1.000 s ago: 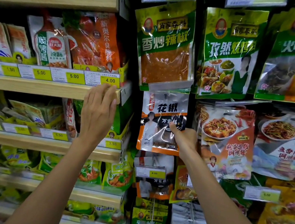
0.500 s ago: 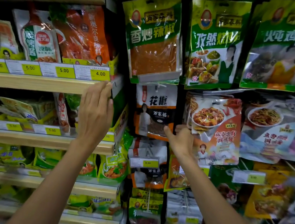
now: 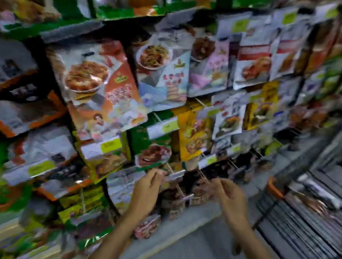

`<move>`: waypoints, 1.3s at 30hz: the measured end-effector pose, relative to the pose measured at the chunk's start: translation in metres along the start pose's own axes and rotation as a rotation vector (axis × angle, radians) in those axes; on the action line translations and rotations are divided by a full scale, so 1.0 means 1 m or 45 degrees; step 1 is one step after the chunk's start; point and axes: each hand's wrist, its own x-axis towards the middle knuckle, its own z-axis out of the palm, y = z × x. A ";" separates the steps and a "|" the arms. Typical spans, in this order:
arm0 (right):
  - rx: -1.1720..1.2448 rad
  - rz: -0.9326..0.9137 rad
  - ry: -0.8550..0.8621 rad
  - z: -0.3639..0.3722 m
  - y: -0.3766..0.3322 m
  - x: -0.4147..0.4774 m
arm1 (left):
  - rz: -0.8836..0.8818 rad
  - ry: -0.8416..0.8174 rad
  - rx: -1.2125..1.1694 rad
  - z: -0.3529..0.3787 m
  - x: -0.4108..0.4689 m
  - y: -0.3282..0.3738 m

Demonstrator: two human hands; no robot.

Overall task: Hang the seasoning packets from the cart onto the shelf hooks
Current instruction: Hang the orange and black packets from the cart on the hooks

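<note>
Though all is blurry, shiny, colourful plastic seasoning packets (image 3: 104, 86) hang on thin metal shelf hooks (image 3: 203, 176). The left hand (image 3: 146, 188) is low by them, fingers bent; I cannot tell if they pinch anything. The right hand (image 3: 231, 198) has loose fingers that hold nothing. A dark wire cart (image 3: 308, 220) stands to the right.
</note>
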 end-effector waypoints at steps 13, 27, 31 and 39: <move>-0.005 0.515 0.555 -0.225 0.170 0.032 | 0.079 -0.684 0.152 0.307 0.070 0.083; 0.094 0.920 0.729 -0.344 0.335 0.233 | 0.483 -0.713 0.573 0.563 0.269 0.150; 0.065 1.020 0.664 -0.350 0.395 0.296 | 0.428 -0.764 0.557 0.623 0.311 0.142; 0.219 1.160 0.569 -0.325 0.500 0.377 | 0.426 -0.783 0.584 0.684 0.358 0.104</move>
